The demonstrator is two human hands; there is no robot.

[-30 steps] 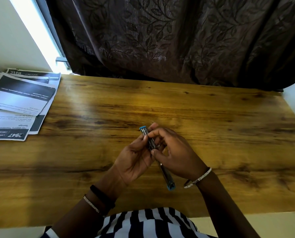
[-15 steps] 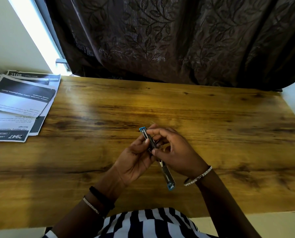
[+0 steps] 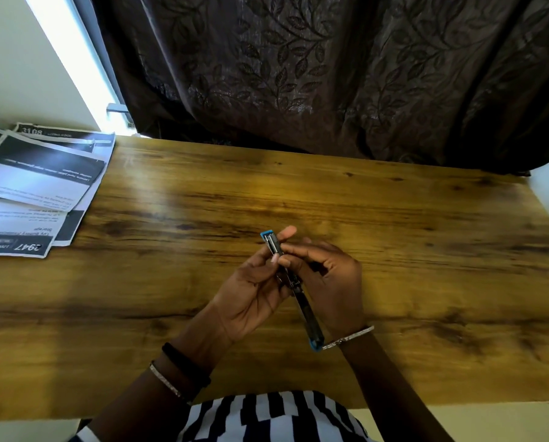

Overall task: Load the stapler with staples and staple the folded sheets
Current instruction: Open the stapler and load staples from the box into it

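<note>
- Fingertips first: the left hand [image 3: 250,301] has its thumb pressed on the metal channel of the stapler [image 3: 309,323] from the left. The right hand [image 3: 330,282] has thumb and forefinger curled in, pinching the same stretch from the right. So both hands are in a narrow pinch on it, nothing spread wide.
- I honestly can't tell if a strip of staples is between the right fingertips or already in the channel. It's too small and dark from my end.
- The stapler is swung open flat and, as far as I can judge, held up over the wooden table [image 3: 394,234] rather than lying on it.
- Its long axis runs diagonally. One blue end points away and a bit left, just past the fingertips. The other blue end comes back toward the body, just beside the right wrist.
- That's the bit that matters imo: the far half sits right under both pinches. Anything going in would have to line up along that diagonal, not across it.
- Both hands touch it. The left looks like the holder, and the right looks freer to do the feeding.
- Further out, the folded sheets [image 3: 40,183] sit at the far left corner of the table, well apart from the hands and nearer the left one. My read is that loading isn't done and stapling hasn't begun.
- A dark leaf-pattern curtain [image 3: 298,74] hangs behind the table.
</note>
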